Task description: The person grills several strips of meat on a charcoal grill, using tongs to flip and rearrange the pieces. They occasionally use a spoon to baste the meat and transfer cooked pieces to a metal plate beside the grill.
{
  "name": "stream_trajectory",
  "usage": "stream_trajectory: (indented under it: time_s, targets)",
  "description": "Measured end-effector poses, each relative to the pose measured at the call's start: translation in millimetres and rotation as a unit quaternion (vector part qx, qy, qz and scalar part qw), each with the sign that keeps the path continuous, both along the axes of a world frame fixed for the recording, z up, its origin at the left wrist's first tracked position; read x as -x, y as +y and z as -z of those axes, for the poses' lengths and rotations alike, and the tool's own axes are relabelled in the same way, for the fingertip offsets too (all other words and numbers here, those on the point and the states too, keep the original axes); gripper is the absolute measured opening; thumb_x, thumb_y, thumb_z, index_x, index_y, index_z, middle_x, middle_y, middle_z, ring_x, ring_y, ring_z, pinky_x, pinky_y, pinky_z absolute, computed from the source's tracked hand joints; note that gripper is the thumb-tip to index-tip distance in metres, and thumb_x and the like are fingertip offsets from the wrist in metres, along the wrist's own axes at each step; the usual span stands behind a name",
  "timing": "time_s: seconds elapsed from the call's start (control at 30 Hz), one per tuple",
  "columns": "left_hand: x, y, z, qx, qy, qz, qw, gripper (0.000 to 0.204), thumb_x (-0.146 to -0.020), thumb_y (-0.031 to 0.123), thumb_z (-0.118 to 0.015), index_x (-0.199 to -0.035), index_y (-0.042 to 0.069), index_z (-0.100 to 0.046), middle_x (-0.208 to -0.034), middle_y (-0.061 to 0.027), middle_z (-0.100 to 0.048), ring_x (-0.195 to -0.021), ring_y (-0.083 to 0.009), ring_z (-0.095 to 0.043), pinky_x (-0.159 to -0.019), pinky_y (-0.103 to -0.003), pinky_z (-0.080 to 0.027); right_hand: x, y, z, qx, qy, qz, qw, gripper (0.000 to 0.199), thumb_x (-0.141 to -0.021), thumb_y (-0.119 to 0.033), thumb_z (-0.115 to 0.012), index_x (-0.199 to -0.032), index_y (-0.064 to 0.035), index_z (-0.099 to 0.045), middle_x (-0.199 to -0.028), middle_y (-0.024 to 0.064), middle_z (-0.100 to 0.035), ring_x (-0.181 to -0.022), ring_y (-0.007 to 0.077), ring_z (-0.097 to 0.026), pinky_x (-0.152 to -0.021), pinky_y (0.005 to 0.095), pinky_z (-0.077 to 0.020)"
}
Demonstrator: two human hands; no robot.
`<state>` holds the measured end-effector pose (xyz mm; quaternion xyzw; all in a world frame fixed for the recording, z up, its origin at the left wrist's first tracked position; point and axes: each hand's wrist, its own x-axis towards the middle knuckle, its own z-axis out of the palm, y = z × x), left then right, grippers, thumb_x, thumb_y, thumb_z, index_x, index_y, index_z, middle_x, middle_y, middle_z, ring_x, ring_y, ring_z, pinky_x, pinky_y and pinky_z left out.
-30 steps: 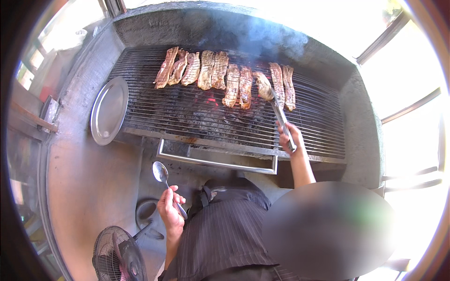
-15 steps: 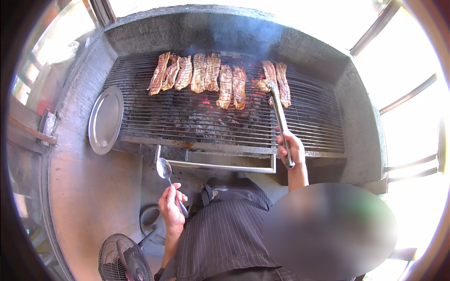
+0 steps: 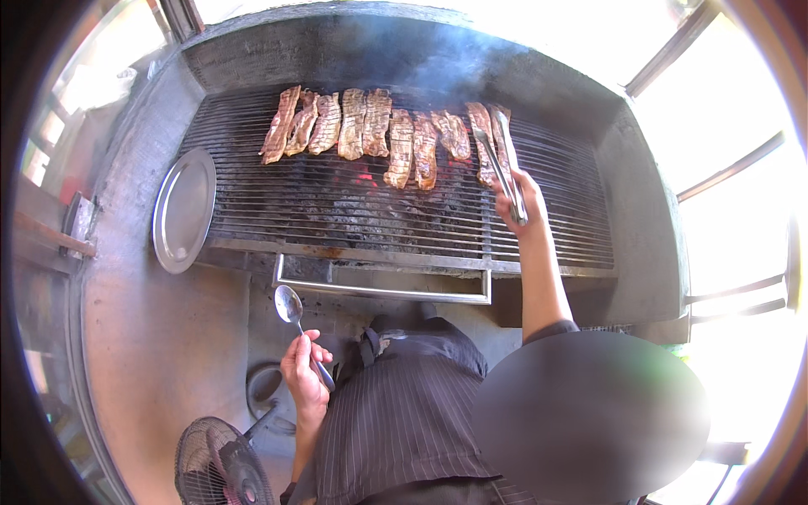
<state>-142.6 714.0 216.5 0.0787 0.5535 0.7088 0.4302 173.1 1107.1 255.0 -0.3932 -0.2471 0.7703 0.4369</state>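
Strips of meat, perhaps pork belly [image 3: 400, 150], lie in an uneven row across the grill grate [image 3: 278, 215]. My right hand [image 3: 525, 204] is closed round the handle end of metal tongs [image 3: 497, 163]. The tongs' two arms are spread over the pair of strips at the row's right end; whether the tips touch the meat is unclear. A shorter strip [image 3: 452, 135] lies flat just left of that pair. Low in front of the grill, my left hand [image 3: 305, 376] pinches the handle of a metal spoon [image 3: 289, 305], its bowl pointing up and away from me.
An oval metal platter [image 3: 185, 212] leans at the grate's left end. Embers glow beneath the bars, and smoke rises at the back. Along the grill's front runs a metal rail [image 3: 383, 295]. A fan [image 3: 220, 467] stands at the lower left. A blurred oval hides the lower right.
The curled strip that the tongs held now lies flat on the grate. My right hand has reached farther over the grate, with the tongs spread at the rightmost pair. The spoon hand barely moved.
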Motion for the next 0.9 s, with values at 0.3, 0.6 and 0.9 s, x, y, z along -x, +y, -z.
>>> stream_trajectory:
  time_s: [0.3, 0.6, 0.9]
  targets:
    - [-5.4, -10.6, 11.3, 0.022, -0.038, -0.037, 0.998, 0.026, -0.106, 0.022, -0.057, -0.105, -0.002, -0.069, -0.067, -0.0006, -0.053, -0.063, -0.0133, -0.054, -0.066, -0.03, -0.05, -23.5, -106.7, 89.9, 0.02, -0.044, -0.014, 0.999, 0.041, -0.102, -0.032, -0.056, -0.131, -0.0033, -0.059, -0.083, 0.0042, -0.061, -0.046, 0.0096, -0.047, -0.039, 0.0254, -0.0356]
    - [-13.0, 36.8, -15.6, -0.007, 0.002, 0.036, 0.999, 0.027, -0.107, 0.019, -0.055, -0.106, -0.003, -0.069, -0.068, -0.0004, -0.054, -0.063, -0.0115, -0.054, -0.065, -0.029, -0.05, 5.5, -56.6, 91.6, 0.01, -0.053, 0.013, 0.998, 0.031, -0.097, -0.023, -0.065, -0.121, -0.0028, -0.065, -0.078, 0.0035, -0.061, -0.047, 0.0103, -0.051, -0.042, 0.0259, -0.0388]
    - [-21.0, 36.7, -10.3, 0.011, 0.003, 0.039, 0.999, 0.027, -0.107, 0.02, -0.055, -0.105, -0.003, -0.069, -0.068, -0.0005, -0.054, -0.064, -0.0123, -0.056, -0.066, -0.028, -0.05, -15.9, -46.9, 65.3, 0.011, -0.18, 0.007, 0.984, 0.033, -0.095, -0.026, -0.068, -0.12, -0.0039, -0.065, -0.072, 0.0012, -0.061, -0.045, 0.0085, -0.052, -0.038, 0.0244, -0.0404]
